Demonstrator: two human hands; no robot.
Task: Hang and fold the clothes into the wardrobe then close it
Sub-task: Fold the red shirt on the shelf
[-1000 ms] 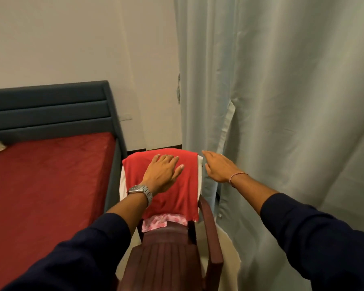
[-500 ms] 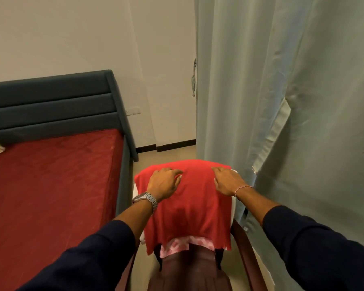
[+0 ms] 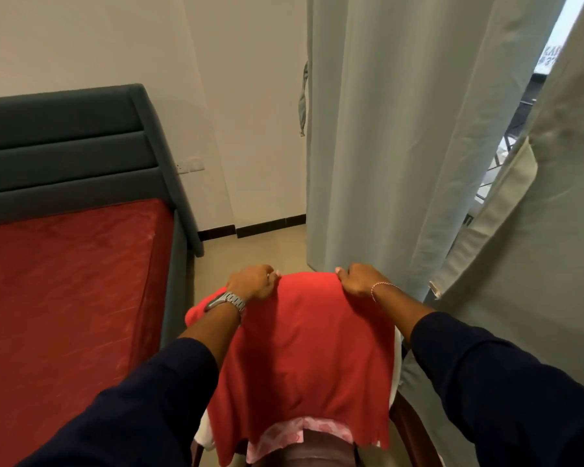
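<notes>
A red garment [image 3: 304, 345] hangs draped over the back of a dark brown chair [image 3: 314, 458]. Under it lie a pink patterned cloth [image 3: 284, 436] and a white one [image 3: 204, 433], both mostly covered. My left hand [image 3: 253, 283], with a metal watch on the wrist, grips the garment's top left edge with curled fingers. My right hand [image 3: 358, 281], with a thin bracelet, grips the top right edge the same way. No wardrobe is in view.
A bed with a red sheet [image 3: 64, 298] and a grey padded headboard [image 3: 64, 146] stands close on the left. Pale curtains [image 3: 402, 146] hang right behind the chair, parted at the far right. A strip of bare floor [image 3: 250, 251] lies beyond the chair.
Both hands went from lying flat on and beside the red garment to gripping its top edge at both corners. The view has come closer over the chair.
</notes>
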